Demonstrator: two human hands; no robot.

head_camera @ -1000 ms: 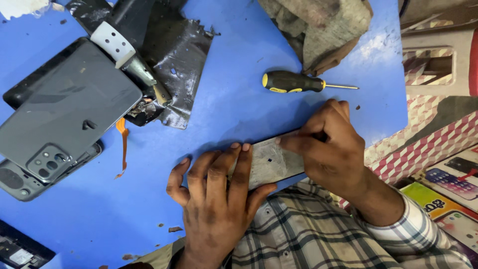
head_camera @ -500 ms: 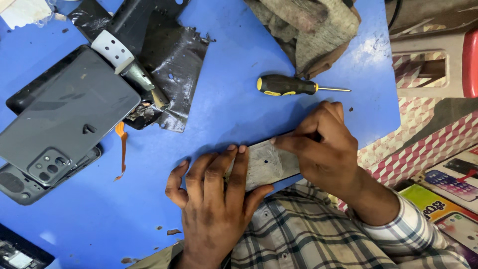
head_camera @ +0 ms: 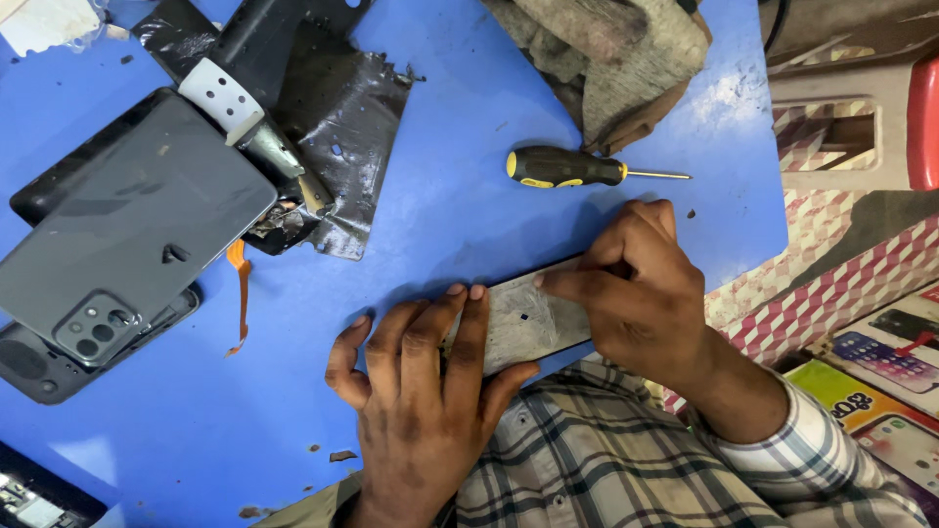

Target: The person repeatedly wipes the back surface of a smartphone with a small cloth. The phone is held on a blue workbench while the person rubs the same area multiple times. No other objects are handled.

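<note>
Centrally, a grey panel lies flat on the blue surface, just below the screwdriver: left hand pins it with a released, spread grip; right hand pinches its edge, steadying it.

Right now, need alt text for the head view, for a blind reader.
Two bare hands press a flat grey scuffed panel onto a blue work mat: the left hand lies flat on it, the right hand pinches its far end. A black-and-yellow screwdriver lies beyond; a grey phone back cover sits to the left.
</note>
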